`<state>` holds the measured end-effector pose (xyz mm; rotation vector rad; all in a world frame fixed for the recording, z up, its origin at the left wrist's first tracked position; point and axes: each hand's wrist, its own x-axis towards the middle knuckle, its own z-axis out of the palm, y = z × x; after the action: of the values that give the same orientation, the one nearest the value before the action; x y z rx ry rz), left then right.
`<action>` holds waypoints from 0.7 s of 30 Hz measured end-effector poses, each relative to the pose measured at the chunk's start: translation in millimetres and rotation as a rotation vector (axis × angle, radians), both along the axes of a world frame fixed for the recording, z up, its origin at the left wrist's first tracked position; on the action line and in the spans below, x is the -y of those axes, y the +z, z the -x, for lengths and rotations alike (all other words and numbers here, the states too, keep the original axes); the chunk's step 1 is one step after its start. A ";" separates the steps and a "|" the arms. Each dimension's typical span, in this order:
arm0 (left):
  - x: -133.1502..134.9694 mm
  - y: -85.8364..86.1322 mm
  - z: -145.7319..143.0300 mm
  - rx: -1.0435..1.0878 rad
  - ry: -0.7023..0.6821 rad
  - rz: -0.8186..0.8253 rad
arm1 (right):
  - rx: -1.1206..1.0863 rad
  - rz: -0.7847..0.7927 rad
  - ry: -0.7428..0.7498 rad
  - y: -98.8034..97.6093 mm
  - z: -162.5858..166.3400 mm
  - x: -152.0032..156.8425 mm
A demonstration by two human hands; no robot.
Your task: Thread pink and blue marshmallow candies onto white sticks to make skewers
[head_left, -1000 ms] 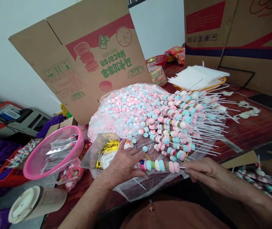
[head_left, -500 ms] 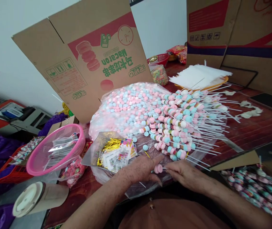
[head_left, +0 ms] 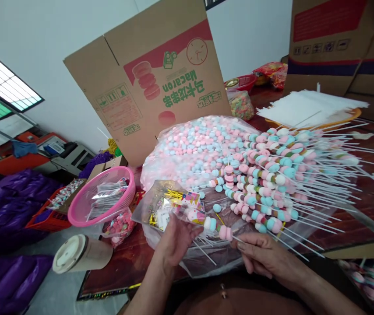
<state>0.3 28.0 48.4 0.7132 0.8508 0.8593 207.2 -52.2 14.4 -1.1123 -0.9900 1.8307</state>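
My right hand (head_left: 261,253) pinches the bare white stick of a candy skewer (head_left: 225,233) between thumb and fingers. Pink, green, blue and white pieces are threaded along it, and it points left over the table. My left hand (head_left: 178,238) is at the skewer's far end, palm turned up and fingers apart; whether it touches the tip I cannot tell. Just behind that hand is an open clear bag (head_left: 144,210) with printed packets and gold twist ties (head_left: 174,194). A pile of finished candy skewers (head_left: 266,175) lies beyond my right hand, sticks pointing right.
A large clear bag of pastel candies (head_left: 187,144) lies before an upright carton (head_left: 114,87). On the left are a pink basket (head_left: 131,192) and a lidded paper cup (head_left: 91,253). White sticks (head_left: 312,107) lie on a yellow tray at the back right. More skewers (head_left: 371,278) sit lower right.
The view has swung left, so things appear further right. My left hand has drawn back from the pink pieces and opened, uncovering more of the skewer. My right hand still holds its stick.
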 end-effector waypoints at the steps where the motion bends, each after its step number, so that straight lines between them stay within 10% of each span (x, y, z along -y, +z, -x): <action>1: -6.3 6.4 -6.2 0.120 0.098 0.033 | 0.014 0.001 0.020 1.6 3.2 1.0; 5: -26.1 30.2 -26.5 0.256 0.365 0.171 | 0.204 -0.157 0.059 10.7 8.9 6.2; 13: -19.0 22.0 -48.0 0.280 0.415 0.279 | 0.779 -0.942 -0.284 5.8 12.8 9.6; 21: -7.1 19.7 -58.4 0.230 0.417 0.131 | 0.469 -0.503 -0.027 19.6 24.8 14.3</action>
<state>58.7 35.0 68.1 0.3146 0.8510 1.2194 182.4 -66.5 33.9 -1.2382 -1.5886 1.2074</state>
